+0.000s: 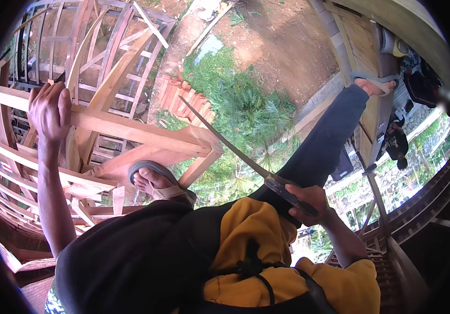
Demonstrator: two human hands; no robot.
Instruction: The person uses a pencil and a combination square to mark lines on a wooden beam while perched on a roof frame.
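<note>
My left hand grips a pale wooden beam at the left, its fingers curled over the upper side. That beam runs rightward to a joint with shorter timbers. In my right hand is a long-bladed tool, held by its dark handle. Its thin, curved blade tapers to a point and slants up to the left, past the beam's right end and apart from it. Whether its edge has teeth is too small to tell.
My sandalled left foot rests among the timbers; my right foot is on wooden boards at the upper right. Slatted framing spreads leftward. Far below lie stacked reddish pieces, plants and bare soil. Another person is at the right.
</note>
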